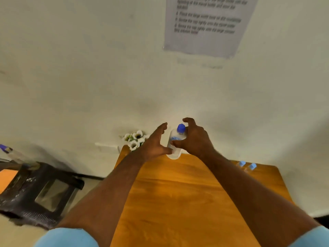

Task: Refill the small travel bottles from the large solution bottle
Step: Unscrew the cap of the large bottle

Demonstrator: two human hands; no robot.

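At the centre of the frame, the large solution bottle (175, 139) with its blue cap (181, 128) stands upright at the far edge of the wooden table (178, 193). The left hand (156, 143) and right hand (193, 139) flank it, fingers spread, thumbs at its body, neither closed. Two small travel bottles (246, 166) stand at right.

We see a plain indoor room set up as a task station: a small orange-brown wooden table (187, 193) against a bare cream wall (89, 68), a printed instruction sheet (206, 24) taped above it.
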